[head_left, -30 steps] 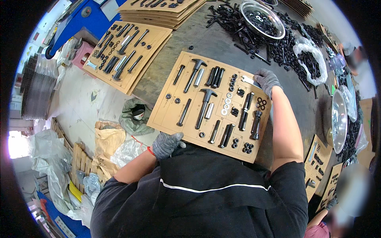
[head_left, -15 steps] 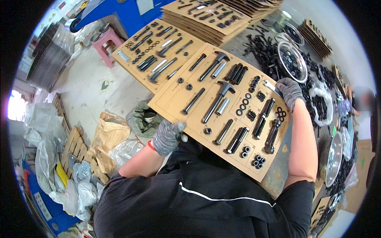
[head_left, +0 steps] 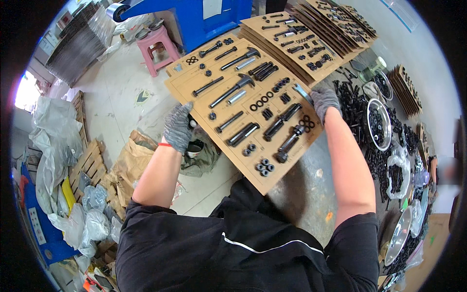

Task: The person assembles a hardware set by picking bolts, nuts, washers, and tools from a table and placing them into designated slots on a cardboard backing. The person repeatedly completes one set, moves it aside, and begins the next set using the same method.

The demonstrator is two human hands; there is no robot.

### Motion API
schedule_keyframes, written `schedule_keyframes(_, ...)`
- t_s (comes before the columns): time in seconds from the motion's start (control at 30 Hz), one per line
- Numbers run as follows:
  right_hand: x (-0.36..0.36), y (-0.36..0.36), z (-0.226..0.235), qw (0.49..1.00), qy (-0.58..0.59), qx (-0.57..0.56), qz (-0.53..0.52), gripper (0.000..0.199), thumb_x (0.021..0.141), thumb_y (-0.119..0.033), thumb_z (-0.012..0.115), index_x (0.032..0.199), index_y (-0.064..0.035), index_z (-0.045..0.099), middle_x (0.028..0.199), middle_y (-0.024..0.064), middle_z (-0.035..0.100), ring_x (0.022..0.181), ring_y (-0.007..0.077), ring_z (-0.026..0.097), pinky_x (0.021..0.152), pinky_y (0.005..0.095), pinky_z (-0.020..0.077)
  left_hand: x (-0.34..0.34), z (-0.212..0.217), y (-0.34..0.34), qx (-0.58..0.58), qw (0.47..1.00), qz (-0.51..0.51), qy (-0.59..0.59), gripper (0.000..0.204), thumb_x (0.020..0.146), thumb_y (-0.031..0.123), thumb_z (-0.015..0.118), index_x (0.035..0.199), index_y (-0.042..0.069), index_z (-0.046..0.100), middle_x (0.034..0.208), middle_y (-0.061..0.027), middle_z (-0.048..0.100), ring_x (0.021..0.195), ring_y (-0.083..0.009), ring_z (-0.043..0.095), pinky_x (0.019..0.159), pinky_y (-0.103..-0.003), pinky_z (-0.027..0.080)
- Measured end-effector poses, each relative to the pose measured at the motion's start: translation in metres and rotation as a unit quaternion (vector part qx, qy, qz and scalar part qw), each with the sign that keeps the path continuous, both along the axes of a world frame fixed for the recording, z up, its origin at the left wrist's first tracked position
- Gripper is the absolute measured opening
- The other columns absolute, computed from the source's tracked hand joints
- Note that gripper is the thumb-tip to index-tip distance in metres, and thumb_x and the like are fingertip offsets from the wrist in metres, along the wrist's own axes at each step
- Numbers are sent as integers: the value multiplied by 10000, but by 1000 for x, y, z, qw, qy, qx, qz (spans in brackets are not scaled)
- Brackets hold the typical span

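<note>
Both gloved hands hold a brown cardboard sheet tilted in front of me. Black bolts, hook-headed pieces, rings, nuts, silver sleeves and a silver open-end wrench lie fixed in rows on it. My left hand is closed on its left edge, thumb at the rim. My right hand grips the right edge beside the wrench; its fingertips are partly hidden. The sheet's far part covers most of another loaded cardboard sheet.
Stacked loaded cardboards stand beyond, at the far right. Loose black bolts and metal bowls spread over the right-hand table. A pink stool stands far left, near a blue machine. Plastic bags and a wooden pallet lie left.
The cardboard sheet and both hands have moved forward and left, away from my body, and the sheet now overlaps the far one. The view has turned left. Both hands keep their grip.
</note>
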State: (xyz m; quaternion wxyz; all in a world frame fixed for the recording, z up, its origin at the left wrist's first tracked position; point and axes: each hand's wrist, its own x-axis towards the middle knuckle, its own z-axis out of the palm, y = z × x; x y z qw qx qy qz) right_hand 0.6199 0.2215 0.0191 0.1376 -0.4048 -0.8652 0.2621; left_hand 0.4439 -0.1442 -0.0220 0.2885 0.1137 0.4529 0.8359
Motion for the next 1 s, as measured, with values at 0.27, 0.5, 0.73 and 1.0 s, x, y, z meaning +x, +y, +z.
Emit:
schedule_keyframes(0.27, -34, 34, -69, 998, 31, -29, -43, 298, 857, -269, 514, 1050, -97, 662, 1118, 154, 623, 1021, 305, 600, 876, 380, 465, -32, -40, 24, -36, 995, 81, 45, 192, 898, 232, 581, 925, 42, 595, 727, 1, 569, 565, -75, 470, 487, -201, 380)
schedule_keyframes(0.5, -14, -15, -24, 999, -1, -23, -36, 303, 831, -291, 524, 955, -53, 664, 966, 170, 653, 895, 301, 613, 823, 380, 447, -37, -50, 20, -48, 992, 102, 51, 186, 911, 219, 562, 917, 36, 590, 721, -8, 567, 546, -86, 471, 474, -212, 385)
schedule_keyframes(0.73, 6, -28, -19, 999, 44, -1, -21, 393, 849, -344, 530, 1103, -62, 632, 1095, 168, 629, 1023, 309, 595, 905, 381, 447, -34, -44, 14, -128, 985, 110, 47, 227, 895, 239, 596, 961, 22, 596, 700, -12, 554, 536, -84, 470, 457, -208, 382)
schedule_keyframes(1.0, 87, -69, -10, 982, 139, 129, 26, 406, 821, -323, 574, 1110, -40, 607, 1095, 194, 609, 1033, 347, 572, 918, 409, 444, -30, -65, -33, -220, 953, 170, 123, 170, 849, 239, 625, 951, 104, 630, 712, 6, 558, 539, -72, 463, 472, -209, 357)
